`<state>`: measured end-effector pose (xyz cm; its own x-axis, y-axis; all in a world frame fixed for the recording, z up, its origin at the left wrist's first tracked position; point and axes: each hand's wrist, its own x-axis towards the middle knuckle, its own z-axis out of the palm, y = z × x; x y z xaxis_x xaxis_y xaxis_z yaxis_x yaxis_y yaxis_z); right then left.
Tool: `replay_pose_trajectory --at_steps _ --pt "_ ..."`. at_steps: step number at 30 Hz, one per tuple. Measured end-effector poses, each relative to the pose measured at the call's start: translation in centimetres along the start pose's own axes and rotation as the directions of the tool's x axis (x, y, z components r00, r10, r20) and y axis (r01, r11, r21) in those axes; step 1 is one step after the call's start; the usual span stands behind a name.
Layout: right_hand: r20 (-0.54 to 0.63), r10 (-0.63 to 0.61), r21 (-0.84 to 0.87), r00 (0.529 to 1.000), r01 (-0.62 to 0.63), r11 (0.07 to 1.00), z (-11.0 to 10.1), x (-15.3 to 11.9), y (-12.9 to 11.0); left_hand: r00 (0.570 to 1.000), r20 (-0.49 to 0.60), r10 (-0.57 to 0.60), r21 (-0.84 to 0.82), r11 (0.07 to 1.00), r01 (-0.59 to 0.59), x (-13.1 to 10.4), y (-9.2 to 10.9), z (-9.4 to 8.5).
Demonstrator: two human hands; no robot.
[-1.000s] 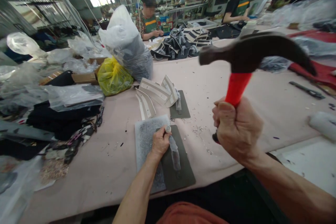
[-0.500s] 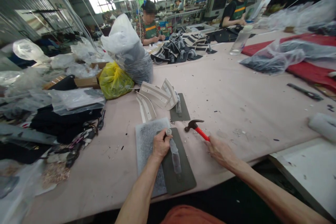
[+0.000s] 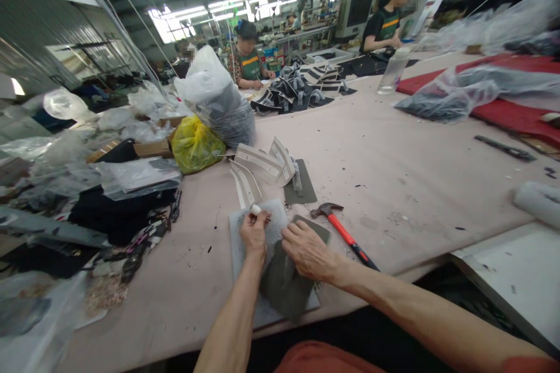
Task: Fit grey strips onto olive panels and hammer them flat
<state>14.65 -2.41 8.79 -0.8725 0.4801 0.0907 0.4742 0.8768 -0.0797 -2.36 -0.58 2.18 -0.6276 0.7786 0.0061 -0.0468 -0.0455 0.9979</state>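
My left hand [image 3: 254, 236] is closed on a small hand punch with a white cylindrical end [image 3: 255, 209], above the upper part of a speckled translucent board [image 3: 238, 236]. My right hand [image 3: 308, 247] grips a grey-green panel [image 3: 284, 294] by its upper area. That panel is tilted and slightly blurred over the board, and the fingers hide part of it. Just right of this hand, a claw hammer [image 3: 343, 230] with a red and black handle lies on the table.
Curved pale pieces [image 3: 262, 163] and another grey-green panel [image 3: 306, 183] lie beyond the board. A yellow bag [image 3: 196, 145] and a large filled plastic bag [image 3: 223, 105] stand at back left. Two co-workers sit across the table [image 3: 371, 157]. Dark scraps dot its surface.
My right hand has let go of the hammer, now on the table, and taken hold of the panel, which has turned and lifted. My left hand has moved left with the punch.
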Motion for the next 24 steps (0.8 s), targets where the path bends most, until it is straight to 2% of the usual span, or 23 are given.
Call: replay_pose_trajectory --at_steps 2,5,6,8,10,16,19,24 --pt "-0.026 0.22 -0.026 0.975 -0.221 0.975 -1.1 0.3 0.4 0.998 -0.056 0.001 -0.114 0.993 -0.008 0.5 2.3 -0.8" --pt "0.003 0.54 0.074 0.842 -0.539 0.839 -2.3 0.5 0.8 0.986 -0.085 0.144 -0.132 0.979 -0.154 0.8 6.3 -2.1" --pt "0.03 0.595 0.127 0.803 -0.594 0.795 -2.4 0.5 0.8 0.98 -0.081 0.182 -0.111 0.975 -0.19 0.8 7.2 -2.3" --pt "0.07 0.645 0.214 0.761 -0.643 0.736 -1.9 0.6 0.3 0.976 -0.038 0.212 -0.059 0.975 -0.214 0.5 8.0 -2.5" --pt "0.089 0.666 0.26 0.741 -0.663 0.702 -0.8 0.6 -0.5 0.981 0.045 0.191 -0.012 0.982 -0.19 0.0 7.2 -2.2" --pt "0.128 0.694 0.334 0.709 -0.689 0.643 2.2 0.6 -2.9 0.958 0.27 0.097 0.066 0.991 -0.119 -1.2 1.2 -0.5" --pt "0.141 0.682 0.341 0.718 -0.682 0.647 2.7 0.5 -3.4 0.948 0.308 0.074 0.053 0.994 -0.095 -1.1 -0.7 0.2" --pt "0.153 0.641 0.34 0.752 -0.65 0.68 3.1 0.3 -3.3 0.909 0.416 0.031 0.074 0.995 -0.068 -0.7 -2.2 0.6"
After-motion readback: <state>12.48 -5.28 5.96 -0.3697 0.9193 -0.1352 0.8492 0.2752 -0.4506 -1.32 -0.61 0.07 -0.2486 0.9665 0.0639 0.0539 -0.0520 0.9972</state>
